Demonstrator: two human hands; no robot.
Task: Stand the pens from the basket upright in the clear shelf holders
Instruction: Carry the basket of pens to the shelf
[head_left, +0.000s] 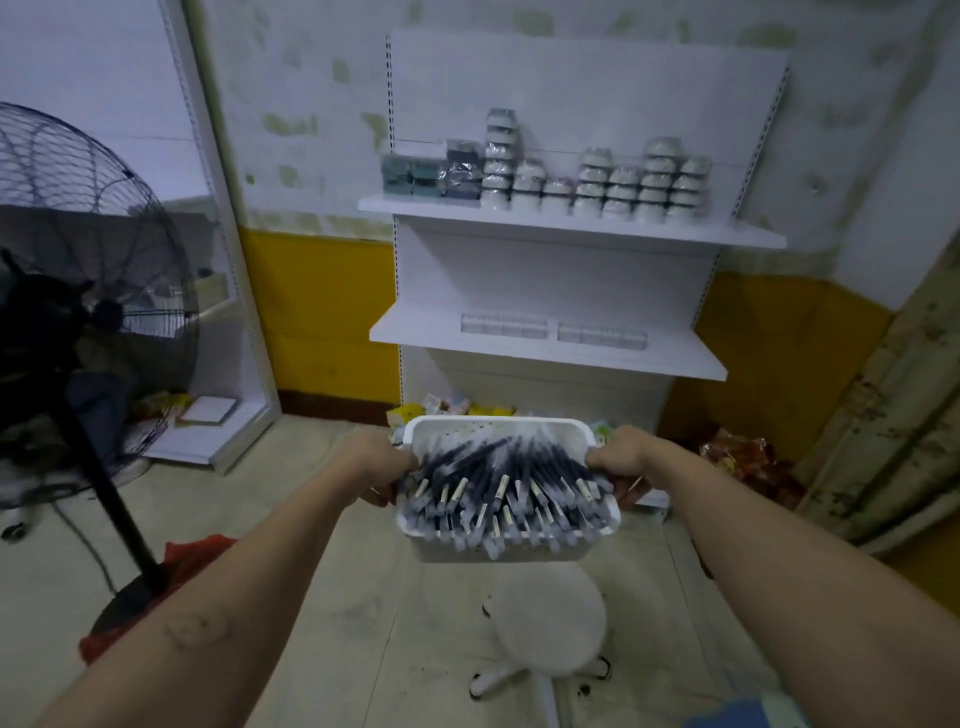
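The left hand curls around the left rim of a white plastic basket, and the right hand grips the opposite rim the same way, so the basket hangs in the air between the two. It is rectangular with rounded corners, and its far wall is pierced with small holes.

Between the hands the basket is heaped with pens: slim dark barrels lying roughly parallel, their translucent ends toward the near wall. Many carry a small pale label strip, but the print is too blurred to read.

Beyond the hands and higher stands a white metal shelf unit. On its lower shelf sit the clear holders, two low, boxy transparent rows side by side, well apart from the basket. On the shelf above are stacks of white bowls in shiny plastic wrap.

Below the basket, nearer the person than the hands, is a round white stool on a splayed base. Far out past the left hand stands a black pedestal fan with a wire cage.
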